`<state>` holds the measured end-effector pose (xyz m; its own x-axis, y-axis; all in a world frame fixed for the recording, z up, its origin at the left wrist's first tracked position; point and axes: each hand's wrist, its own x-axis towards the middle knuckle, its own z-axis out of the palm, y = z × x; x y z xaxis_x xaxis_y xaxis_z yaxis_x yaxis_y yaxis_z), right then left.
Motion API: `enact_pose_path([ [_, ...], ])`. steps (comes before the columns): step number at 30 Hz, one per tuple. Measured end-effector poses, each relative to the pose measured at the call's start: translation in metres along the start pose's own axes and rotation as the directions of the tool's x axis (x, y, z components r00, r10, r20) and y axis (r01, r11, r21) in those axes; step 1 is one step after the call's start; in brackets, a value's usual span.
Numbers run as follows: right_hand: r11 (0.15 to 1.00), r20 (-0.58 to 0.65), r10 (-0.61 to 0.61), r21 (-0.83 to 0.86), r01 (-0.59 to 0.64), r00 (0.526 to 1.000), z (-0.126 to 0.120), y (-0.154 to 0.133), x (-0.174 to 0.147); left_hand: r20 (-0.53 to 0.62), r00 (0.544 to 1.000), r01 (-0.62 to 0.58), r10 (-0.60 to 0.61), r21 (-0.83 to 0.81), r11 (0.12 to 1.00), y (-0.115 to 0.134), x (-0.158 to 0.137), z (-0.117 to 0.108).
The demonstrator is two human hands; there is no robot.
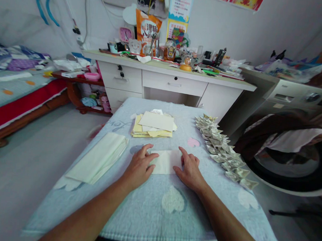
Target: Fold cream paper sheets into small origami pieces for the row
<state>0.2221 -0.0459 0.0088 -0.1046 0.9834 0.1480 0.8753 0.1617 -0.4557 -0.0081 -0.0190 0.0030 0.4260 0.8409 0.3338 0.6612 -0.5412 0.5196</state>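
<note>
A small white sheet of paper (165,162) lies flat on the blue tablecloth (132,214) between my hands. My left hand (141,163) rests at its left edge, fingers apart. At the right edge is my right hand (188,168), thumb and index finger spread, touching the sheet. Farther back is a stack of yellow and white paper sheets (155,125). To the left lies a folded pile of larger white sheets (99,158). Along the right side stand rows of folded paper boat-like shapes (222,147).
Beyond the table stands a white desk (174,83) crowded with jars, a clock and an orange snack bag (147,31). On the right is a washing machine (292,94) with its round door open and laundry hanging out. A bed (16,99) stands at the left.
</note>
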Motion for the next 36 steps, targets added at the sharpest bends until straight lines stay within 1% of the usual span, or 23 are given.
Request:
enact_pose_path([
  [1,1.0,-0.004,0.001,-0.011,-0.001,1.0,0.0,0.0,0.0,0.013,0.999,-0.051,0.05,0.051,0.997,0.001,0.0,0.0],
  [3,1.0,-0.016,-0.002,-0.031,0.002,1.0,0.002,0.001,0.0,0.096,0.984,-0.163,0.153,0.107,0.981,0.003,-0.001,0.001],
  [6,0.998,-0.043,-0.019,-0.064,0.016,0.999,0.003,0.002,0.0,0.257,0.924,-0.31,0.282,0.076,0.948,0.008,-0.001,0.003],
  [7,0.997,-0.055,-0.021,-0.074,0.017,0.998,0.004,0.002,0.0,0.293,0.907,-0.333,0.302,0.062,0.941,0.009,-0.001,0.005],
  [9,0.996,-0.084,-0.027,-0.091,0.019,0.996,0.003,0.002,0.0,0.335,0.888,-0.35,0.314,0.049,0.936,0.01,-0.002,0.008],
  [11,0.994,-0.108,-0.058,-0.097,0.048,0.992,0.001,0.001,0.0,0.351,0.882,-0.348,0.313,0.038,0.937,0.009,-0.002,0.01],
  [12,0.992,-0.108,-0.091,-0.096,0.081,0.99,0.0,0.001,-0.001,0.353,0.882,-0.344,0.312,0.03,0.939,0.008,-0.002,0.011],
  [14,0.982,-0.076,-0.179,-0.082,0.173,0.981,-0.003,0.0,-0.002,0.345,0.887,-0.33,0.306,0.013,0.944,0.007,-0.002,0.011],
  [16,0.962,-0.014,-0.269,-0.054,0.268,0.963,-0.006,-0.001,-0.003,0.332,0.893,-0.321,0.303,-0.002,0.947,0.007,-0.001,0.011],
  [18,0.944,0.046,-0.327,-0.031,0.329,0.944,-0.007,-0.002,-0.004,0.32,0.893,-0.331,0.317,-0.011,0.943,0.007,-0.001,0.009],
  [21,0.936,0.095,-0.348,-0.023,0.352,0.933,-0.009,-0.003,-0.004,0.285,0.892,-0.362,0.351,-0.013,0.932,0.008,-0.002,0.004],
  [24,0.937,0.109,-0.345,-0.019,0.349,0.932,-0.01,-0.003,-0.002,0.226,0.903,-0.376,0.366,-0.002,0.927,0.008,-0.001,-0.002],
  [29,0.932,0.076,-0.362,0.007,0.362,0.929,-0.009,-0.003,-0.002,0.184,0.909,-0.389,0.375,0.05,0.92,0.01,0.0,-0.009],
  [32,0.919,0.018,-0.393,0.026,0.393,0.919,-0.007,-0.001,-0.001,0.073,0.924,-0.382,0.376,0.108,0.918,0.009,0.0,-0.009],
  [34,0.909,-0.026,-0.415,0.036,0.416,0.909,-0.005,0.0,0.0,-0.005,0.933,-0.354,0.359,0.143,0.924,0.008,0.001,-0.009],
  [36,0.897,-0.063,-0.436,0.05,0.439,0.898,-0.005,0.0,0.001,-0.057,0.943,-0.318,0.328,0.144,0.937,0.007,0.0,-0.009],
])
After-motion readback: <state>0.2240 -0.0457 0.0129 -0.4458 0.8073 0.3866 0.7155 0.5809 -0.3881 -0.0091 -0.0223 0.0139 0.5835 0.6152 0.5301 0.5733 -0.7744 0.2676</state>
